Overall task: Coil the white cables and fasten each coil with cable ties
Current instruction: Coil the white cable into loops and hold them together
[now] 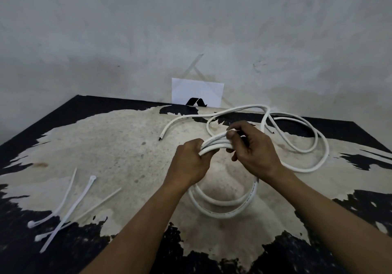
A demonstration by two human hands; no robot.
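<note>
White cable (222,204), printed lettering unreadable

table (110,146): black, worn pale centre | white card (197,90): far edge, against grey wall (191,19), black mark

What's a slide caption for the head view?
Both hands gather white round cable loops above worn black table; white plastic cable ties unused.
</note>
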